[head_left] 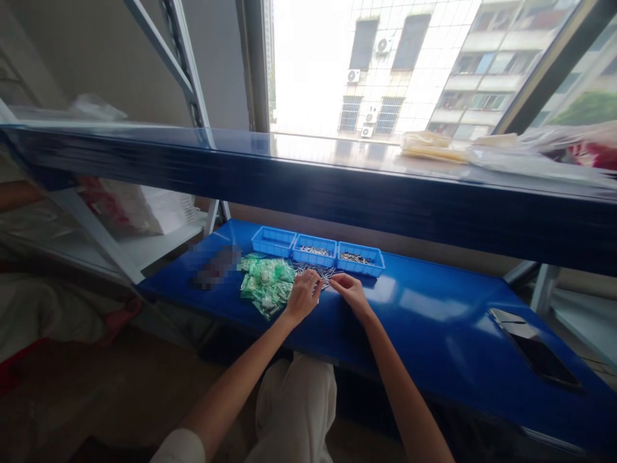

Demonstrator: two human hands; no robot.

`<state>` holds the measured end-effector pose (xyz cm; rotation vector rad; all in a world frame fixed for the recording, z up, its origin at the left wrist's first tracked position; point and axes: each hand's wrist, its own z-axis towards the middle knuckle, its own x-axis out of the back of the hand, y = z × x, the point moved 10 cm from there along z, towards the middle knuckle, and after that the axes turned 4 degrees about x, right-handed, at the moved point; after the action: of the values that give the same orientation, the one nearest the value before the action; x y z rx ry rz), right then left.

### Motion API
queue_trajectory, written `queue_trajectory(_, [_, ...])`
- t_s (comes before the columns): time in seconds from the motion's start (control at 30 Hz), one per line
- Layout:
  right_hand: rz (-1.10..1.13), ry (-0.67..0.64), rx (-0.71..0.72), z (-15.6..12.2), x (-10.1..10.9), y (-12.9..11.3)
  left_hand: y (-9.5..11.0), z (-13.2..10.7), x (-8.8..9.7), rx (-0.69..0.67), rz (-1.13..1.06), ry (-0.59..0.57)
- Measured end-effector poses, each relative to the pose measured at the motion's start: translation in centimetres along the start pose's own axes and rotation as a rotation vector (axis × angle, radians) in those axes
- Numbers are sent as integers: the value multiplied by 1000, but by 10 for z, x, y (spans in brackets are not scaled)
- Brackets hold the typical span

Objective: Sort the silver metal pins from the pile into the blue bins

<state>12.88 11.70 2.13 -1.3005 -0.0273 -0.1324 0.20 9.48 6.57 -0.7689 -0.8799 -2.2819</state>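
My left hand (304, 296) is closed at the near edge of a pile of thin metal pins or screws (315, 269), its fingers bent down over them. My right hand (353, 293) is just to the right, thumb and fingertips pinched together at the pile's edge. What either hand holds is too small to make out. Beside my left hand lies a heap of green-tinted plastic packets (268, 283) with small pieces inside. Behind the pile, the middle blue bin (314, 260) and the right blue bin (360, 265) contain similar thin pieces.
A third blue bin (274, 249) adjoins on the left. Left of the packets is a dark, blurred object (216, 267). A phone (535, 347) lies at the right of the blue table (424, 341). A blue shelf beam (308, 180) crosses above the bins.
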Motion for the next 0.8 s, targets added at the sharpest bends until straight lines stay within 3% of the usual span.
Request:
queue_trajectory(0.1, [16, 64, -45, -1, 7, 2, 8, -1, -5, -62, 15, -56])
queue_trajectory(0.23, [-26, 15, -8, -2, 0, -4, 10, -2, -11, -93, 41, -96])
queue_trajectory(0.3, [-49, -2, 18, -2, -2, -6, 6, -2, -13, -64, 47, -90])
queue_trajectory(0.5, [-110, 126, 29, 0, 12, -2, -1, -1, -5, -14, 22, -9])
queue_trajectory(0.8, [-67, -9, 24, 1, -3, 1, 4, -2, 6, -33, 81, 54])
